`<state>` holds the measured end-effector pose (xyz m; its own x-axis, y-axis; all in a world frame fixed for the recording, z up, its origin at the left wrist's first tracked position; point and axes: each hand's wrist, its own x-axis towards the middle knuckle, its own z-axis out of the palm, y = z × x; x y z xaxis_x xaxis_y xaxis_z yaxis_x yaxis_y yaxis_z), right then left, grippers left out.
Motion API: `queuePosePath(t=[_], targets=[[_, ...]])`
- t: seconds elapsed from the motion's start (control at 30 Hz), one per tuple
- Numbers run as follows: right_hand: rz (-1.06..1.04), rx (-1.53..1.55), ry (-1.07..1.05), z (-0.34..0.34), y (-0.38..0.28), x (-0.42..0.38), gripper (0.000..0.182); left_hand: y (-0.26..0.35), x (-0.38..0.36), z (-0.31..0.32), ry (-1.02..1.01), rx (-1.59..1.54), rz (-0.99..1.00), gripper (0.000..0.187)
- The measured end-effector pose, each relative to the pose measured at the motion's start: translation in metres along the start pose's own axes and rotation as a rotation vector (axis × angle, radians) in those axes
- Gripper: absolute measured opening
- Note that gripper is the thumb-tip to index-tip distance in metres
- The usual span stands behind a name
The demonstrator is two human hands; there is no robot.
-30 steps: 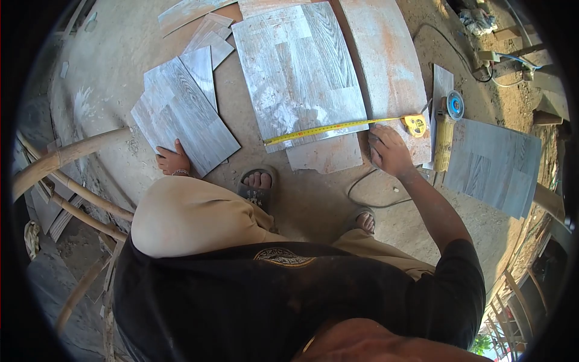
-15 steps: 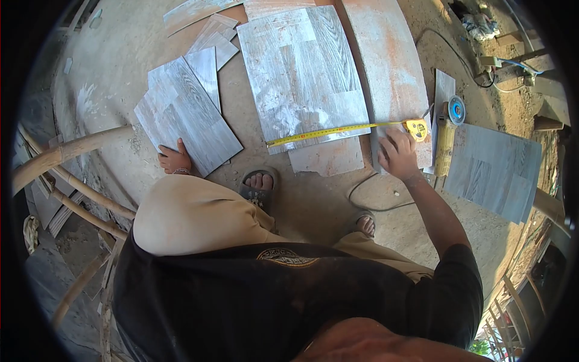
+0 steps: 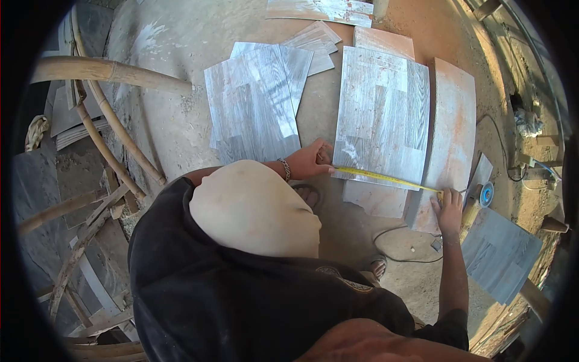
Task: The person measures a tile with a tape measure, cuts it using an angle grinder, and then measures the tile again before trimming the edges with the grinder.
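Concrete flr (image 3: 181,36) w/ bamboo poles (image 3: 123,72), L hand (image 3: 313,159) in pinch on tape end (image 3: 336,169), R hand (image 3: 449,211) round case (image 3: 441,195)

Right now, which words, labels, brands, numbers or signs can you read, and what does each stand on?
No text can be read with certainty.
Yellow tape measure: its blade markings are too small to read.
Blue disc on the power tool: any print is too small to read.
Emblem on the black shirt: folded and too unclear to tell whether it holds words.
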<state>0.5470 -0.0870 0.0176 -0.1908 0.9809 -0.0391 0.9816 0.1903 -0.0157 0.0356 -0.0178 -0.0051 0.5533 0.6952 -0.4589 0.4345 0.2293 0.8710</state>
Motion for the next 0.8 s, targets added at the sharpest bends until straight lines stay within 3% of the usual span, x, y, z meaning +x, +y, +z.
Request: queuePosePath(t=[0.1, 0.2, 0.27, 0.3, 0.33, 0.37, 0.43, 0.5, 0.57, 0.67, 0.7, 0.73, 0.77, 0.8], targets=[[-0.069, 0.088, 0.01, -0.007, -0.026, 0.004, 0.054, -0.003, 0.002, -0.006, 0.052, 0.01, -0.05, 0.053], [-0.154, 0.197, -0.075, -0.025, -0.058, 0.012, 0.058, -0.012, -0.001, -0.009, -0.06, 0.015, -0.002, 0.044], [-0.051, 0.28, -0.178, -0.057, -0.103, 0.023, 0.073, -0.011, -0.012, -0.015, -0.131, -0.268, -0.156, 0.039], [0.051, 0.341, -0.284, -0.074, -0.129, 0.029, 0.078, -0.015, -0.018, -0.021, -0.142, -0.273, -0.158, 0.039], [-0.022, 0.391, -0.226, -0.078, -0.147, 0.033, 0.088, -0.02, -0.023, -0.032, -0.091, -0.391, -0.232, 0.043], [-0.017, 0.36, -0.303, -0.091, -0.17, 0.043, 0.089, -0.025, -0.028, -0.04, -0.038, -0.508, -0.306, 0.048], [-0.044, 0.39, -0.405, -0.109, -0.219, 0.066, 0.091, -0.02, -0.046, -0.05, -0.06, -0.54, -0.24, 0.053], [-0.171, 0.504, -0.29, -0.097, -0.265, 0.087, 0.092, -0.01, -0.06, -0.052, -0.068, -0.57, -0.179, 0.058], [-0.236, 0.579, -0.311, -0.083, -0.316, 0.105, 0.095, -0.005, -0.072, -0.054, -0.204, -0.684, -0.124, 0.062], [-0.294, 0.666, -0.345, -0.058, -0.377, 0.125, 0.092, -0.016, -0.093, -0.062, -0.204, -0.843, -0.138, 0.053], [-0.311, 0.691, -0.45, -0.053, -0.39, 0.13, 0.087, -0.027, -0.102, -0.064, -0.202, -0.854, -0.15, 0.053], [-0.33, 0.714, -0.552, -0.048, -0.399, 0.135, 0.082, -0.042, -0.111, -0.07, -0.078, -0.644, -0.197, 0.042], [-0.333, 0.722, -0.568, -0.036, -0.406, 0.135, 0.082, -0.057, -0.121, -0.074, 0.042, -0.434, -0.246, 0.031], [-0.376, 0.732, -0.478, -0.018, -0.414, 0.132, 0.074, -0.07, -0.132, -0.077, 0.044, -0.44, -0.263, 0.031]])
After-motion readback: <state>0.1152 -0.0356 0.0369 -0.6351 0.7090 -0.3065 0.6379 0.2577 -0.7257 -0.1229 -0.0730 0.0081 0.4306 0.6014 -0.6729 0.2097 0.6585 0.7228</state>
